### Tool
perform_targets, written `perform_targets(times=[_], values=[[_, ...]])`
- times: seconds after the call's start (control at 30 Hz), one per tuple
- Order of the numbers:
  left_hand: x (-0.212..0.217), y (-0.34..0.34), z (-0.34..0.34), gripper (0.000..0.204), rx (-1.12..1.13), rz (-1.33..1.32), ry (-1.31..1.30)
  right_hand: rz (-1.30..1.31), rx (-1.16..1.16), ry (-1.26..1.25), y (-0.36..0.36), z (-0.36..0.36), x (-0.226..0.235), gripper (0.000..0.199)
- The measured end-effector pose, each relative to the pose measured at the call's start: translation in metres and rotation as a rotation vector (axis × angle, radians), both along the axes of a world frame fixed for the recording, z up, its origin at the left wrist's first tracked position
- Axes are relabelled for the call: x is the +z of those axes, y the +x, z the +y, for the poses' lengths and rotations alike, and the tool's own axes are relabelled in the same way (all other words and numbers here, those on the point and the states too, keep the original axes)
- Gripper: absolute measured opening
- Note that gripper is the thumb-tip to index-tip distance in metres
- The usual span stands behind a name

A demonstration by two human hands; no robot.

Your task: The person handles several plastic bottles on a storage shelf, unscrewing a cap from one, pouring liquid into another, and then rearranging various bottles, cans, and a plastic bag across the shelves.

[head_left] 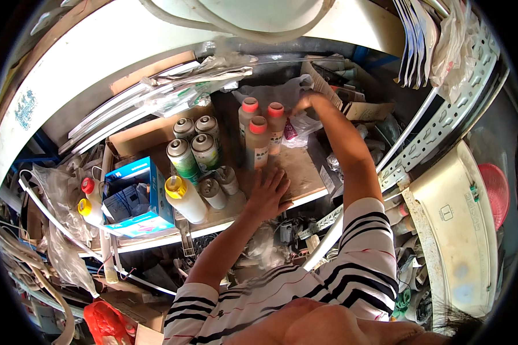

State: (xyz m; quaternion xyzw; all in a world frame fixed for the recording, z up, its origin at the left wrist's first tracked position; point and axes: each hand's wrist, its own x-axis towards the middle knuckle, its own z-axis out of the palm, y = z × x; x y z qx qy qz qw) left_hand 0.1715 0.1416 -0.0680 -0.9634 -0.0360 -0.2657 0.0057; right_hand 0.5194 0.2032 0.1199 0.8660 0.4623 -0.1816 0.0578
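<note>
My left hand (266, 192) lies with its fingers spread on the wooden shelf (305, 172), near its front edge. Just beyond its fingertips stand three brown bottles with red caps (258, 144), close together and upright. My right hand (309, 101) reaches past them to a crumpled clear plastic bag (304, 127) at the back of the shelf. Its fingers are blurred and partly hidden, so their grip does not show. A small magenta item (290, 131) sits in or against the bag. Behind lies a greyish plastic bag (276, 92).
Several spray cans (183, 158) and two smaller cans (213, 192) stand left of the bottles. Nearby are a yellow-capped white bottle (186, 201) and a blue box (138, 215). A cardboard box (367, 110) is at back right. A perforated metal strip (431, 135) slants along the right.
</note>
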Motion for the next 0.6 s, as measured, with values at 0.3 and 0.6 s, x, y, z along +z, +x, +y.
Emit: perform_targets(times=[0.3, 0.6], values=[[-0.005, 0.003, 0.001, 0.073, -0.003, 0.028, -0.022, -0.025, -0.02, -0.134, 0.03, 0.007, -0.069, 0.08], [-0.005, 0.003, -0.002, 0.074, 0.039, 0.061, 0.013, -0.293, -0.026, 0.074, 0.06, 0.036, -0.093, 0.067]])
